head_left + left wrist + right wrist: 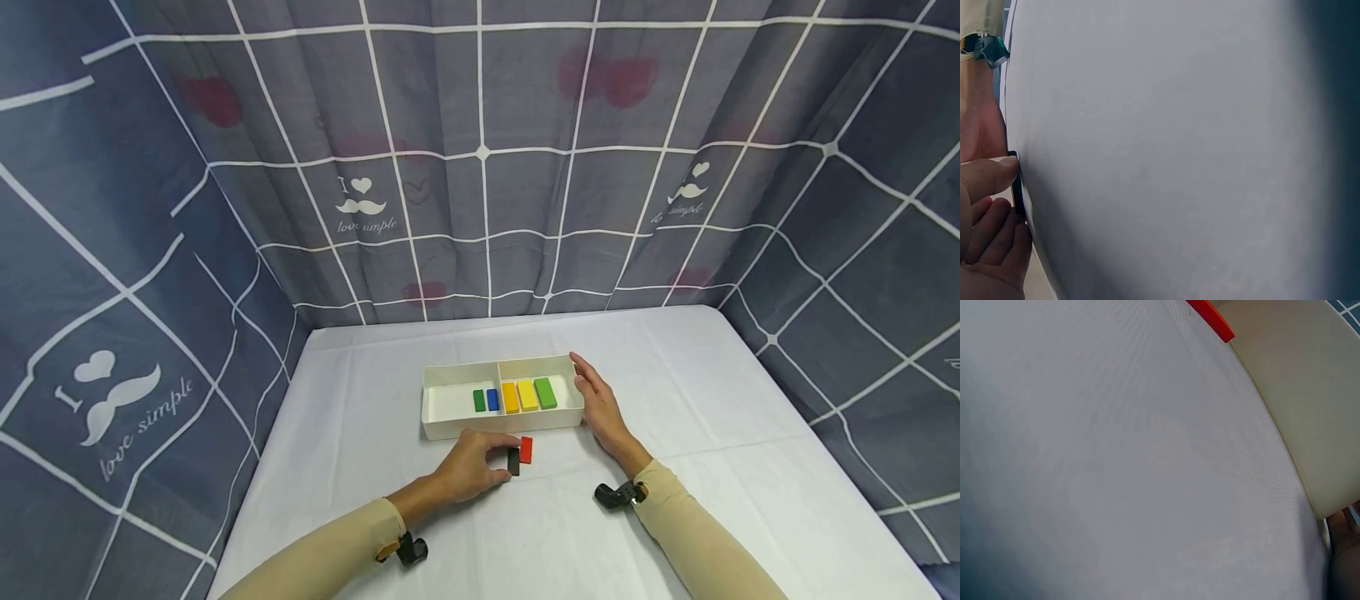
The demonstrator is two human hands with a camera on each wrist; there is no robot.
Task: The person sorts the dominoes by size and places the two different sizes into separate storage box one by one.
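My left hand point(468, 468) pinches a black block point(513, 462) by its two ends, between thumb and fingertips, on the white cloth in front of the box. In the left wrist view the black block point(1017, 187) shows as a thin dark edge between thumb point(997, 172) and fingers. A red block point(527, 450) lies right beside it. At the right end of the white two-compartment box point(465, 429), my right hand point(602, 412) rests with fairly straight fingers against the wall. The right wrist view has the red block point(1213, 320) and the box's side point(1297, 394).
In the box's left compartment stand a small green block point(479, 401) and a blue block point(492, 400). The right compartment holds two yellow blocks point(519, 397) and a larger green block point(545, 393). A grey checked curtain point(450, 192) hangs around the white-covered table point(360, 375).
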